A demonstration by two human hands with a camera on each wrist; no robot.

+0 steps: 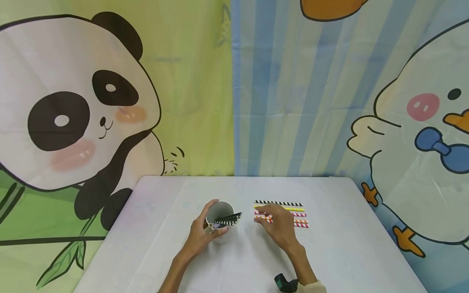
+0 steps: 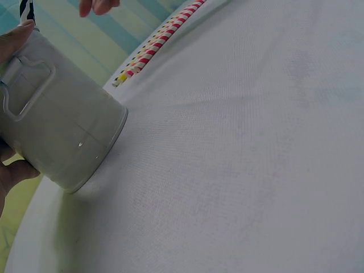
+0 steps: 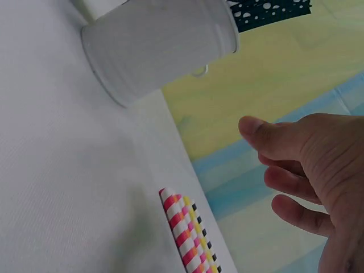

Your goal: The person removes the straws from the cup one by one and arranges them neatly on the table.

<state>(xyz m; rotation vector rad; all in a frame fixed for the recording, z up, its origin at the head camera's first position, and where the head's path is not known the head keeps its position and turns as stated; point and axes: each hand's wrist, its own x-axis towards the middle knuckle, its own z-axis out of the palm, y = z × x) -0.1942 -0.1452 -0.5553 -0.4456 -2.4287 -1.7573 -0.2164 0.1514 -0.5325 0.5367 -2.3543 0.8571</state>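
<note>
My left hand [image 1: 197, 237] grips a white metal pail-like cup [image 1: 220, 208] by its sides, with the thumb near the rim. A small wire handle shows on the cup in the left wrist view. Several dark patterned paper straws [image 1: 231, 217] lean out of the cup to the right, beside a pale one. Over the left ends of a row of paper straws hovers my right hand [image 1: 280, 227], fingers loosely bent and holding nothing. That row has a black-and-white straw [image 1: 278, 202], a yellow straw [image 1: 299, 210], a pink straw [image 1: 301, 215], an orange straw [image 1: 300, 221] and a red-striped straw [image 3: 183, 236].
Everything stands on a white-covered table [image 1: 340, 248]. Behind it hangs a curtain [image 1: 198, 101] printed with a panda and a white bird. A dark wrist device [image 1: 286, 283] sits by the right forearm at the near edge.
</note>
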